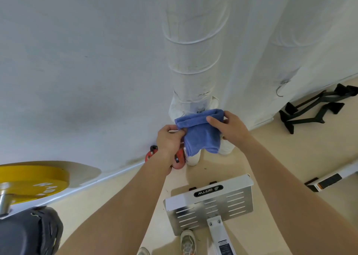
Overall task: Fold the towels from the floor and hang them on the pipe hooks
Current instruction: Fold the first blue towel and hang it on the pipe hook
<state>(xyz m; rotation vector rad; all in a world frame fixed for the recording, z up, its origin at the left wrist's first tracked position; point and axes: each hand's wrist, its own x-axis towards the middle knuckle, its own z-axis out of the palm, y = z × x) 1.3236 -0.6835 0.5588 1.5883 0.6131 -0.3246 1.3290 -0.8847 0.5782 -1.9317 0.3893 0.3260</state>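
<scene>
Against the white pipe [193, 66], head view: the folded blue towel [200, 136] hung in the air.
Left grip [169, 140] pinched its left edge and right grip [227, 125] held its top fold. That fold ran left-right, just below a small dark fitting [200, 111], nearer the right.

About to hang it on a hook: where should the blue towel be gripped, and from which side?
Probably along the folded top edge of the blue towel, where it lies bunched and thick, coming from the two ends as the left hand and right hand do now. The lower layers hang loose, so a grip there would likely let the fold open.
</scene>
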